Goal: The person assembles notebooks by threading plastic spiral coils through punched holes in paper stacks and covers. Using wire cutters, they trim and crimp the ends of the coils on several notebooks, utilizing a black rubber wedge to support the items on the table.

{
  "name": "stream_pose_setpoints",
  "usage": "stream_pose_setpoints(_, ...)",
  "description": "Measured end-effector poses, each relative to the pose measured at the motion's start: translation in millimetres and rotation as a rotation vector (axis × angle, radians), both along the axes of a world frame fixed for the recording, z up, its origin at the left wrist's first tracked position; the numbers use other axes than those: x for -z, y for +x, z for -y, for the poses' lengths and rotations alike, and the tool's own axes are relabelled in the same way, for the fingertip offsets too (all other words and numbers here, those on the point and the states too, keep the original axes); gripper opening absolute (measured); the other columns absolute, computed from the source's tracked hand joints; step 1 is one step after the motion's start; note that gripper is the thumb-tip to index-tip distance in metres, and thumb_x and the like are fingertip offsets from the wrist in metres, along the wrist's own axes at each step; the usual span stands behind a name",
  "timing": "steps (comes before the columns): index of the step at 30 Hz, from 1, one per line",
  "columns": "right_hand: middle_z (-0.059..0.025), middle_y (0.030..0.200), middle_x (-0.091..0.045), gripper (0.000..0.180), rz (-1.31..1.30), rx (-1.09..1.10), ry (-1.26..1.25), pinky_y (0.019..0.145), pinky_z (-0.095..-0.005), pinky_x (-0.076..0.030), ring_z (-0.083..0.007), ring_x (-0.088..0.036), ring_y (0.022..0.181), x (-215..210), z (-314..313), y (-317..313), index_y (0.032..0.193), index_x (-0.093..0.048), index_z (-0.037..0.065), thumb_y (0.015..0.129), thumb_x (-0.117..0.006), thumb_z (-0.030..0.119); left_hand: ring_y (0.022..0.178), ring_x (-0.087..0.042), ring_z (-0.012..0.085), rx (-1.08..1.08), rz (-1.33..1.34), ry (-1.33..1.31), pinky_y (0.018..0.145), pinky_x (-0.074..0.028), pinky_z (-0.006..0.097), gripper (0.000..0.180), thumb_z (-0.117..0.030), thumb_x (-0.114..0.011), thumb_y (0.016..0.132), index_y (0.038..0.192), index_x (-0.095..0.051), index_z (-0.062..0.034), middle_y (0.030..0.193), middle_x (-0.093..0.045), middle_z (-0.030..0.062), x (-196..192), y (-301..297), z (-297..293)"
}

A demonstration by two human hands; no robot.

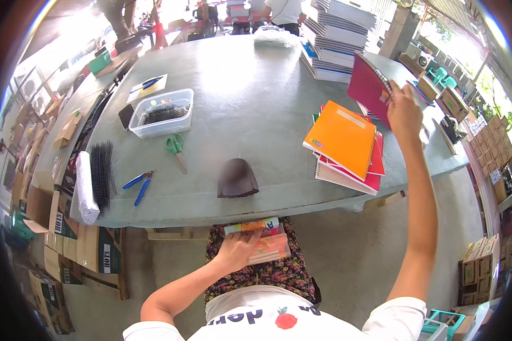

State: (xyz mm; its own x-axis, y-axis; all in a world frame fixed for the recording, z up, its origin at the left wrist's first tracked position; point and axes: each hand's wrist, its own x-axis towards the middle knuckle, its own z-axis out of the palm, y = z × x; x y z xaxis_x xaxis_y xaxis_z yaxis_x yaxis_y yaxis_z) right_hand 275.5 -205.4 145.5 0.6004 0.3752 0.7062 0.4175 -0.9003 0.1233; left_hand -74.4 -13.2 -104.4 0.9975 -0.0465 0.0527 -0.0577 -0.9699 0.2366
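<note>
At the right, my right hand is closed on the spiral-bound edge of a maroon notebook, holding it tilted up above the table. Beneath and nearer me lies a loose pile of spiral notebooks, with an orange notebook on top and red and pink covers showing under it. In my lap, my left hand has its fingers over a colourful plastic packet. Pale pinkish strips show through the packet's lower part; its contents are unclear.
A tall stack of notebooks rises at the far right. On the table are a clear tub of black wire pieces, green scissors, blue pliers, black spiral coils, a white roll and a dark curved object.
</note>
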Motion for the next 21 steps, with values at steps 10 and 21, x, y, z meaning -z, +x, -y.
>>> stream_pose_setpoints(10,-0.0182,0.102,-0.063,0.049,-0.999,-0.085,0.322,0.064,-0.0459,-0.054,-0.0307,-0.066,0.078,42,-38,123,0.111,-0.056,-0.001,0.078,-0.068,0.034,0.072,-0.063,0.0290,-0.074,0.399,-0.523,0.064,-0.050,0.035,0.039,-0.018,-0.076,0.071,0.102,-0.060,-0.0018,0.082,-0.064,0.0122,-151,-5,-7)
stream_pose_setpoints(21,-0.0083,0.094,-0.068,0.034,-1.103,-0.553,0.182,0.080,-0.0284,-0.046,-0.0148,-0.061,0.087,96,-20,12,0.108,-0.062,-0.001,0.090,-0.057,0.027,0.088,-0.064,0.0334,-0.678,0.580,-0.226,0.074,-0.050,0.038,0.039,-0.005,-0.066,0.074,0.112,-0.058,-0.0048,0.104,-0.063,0.0185,-134,11,-196)
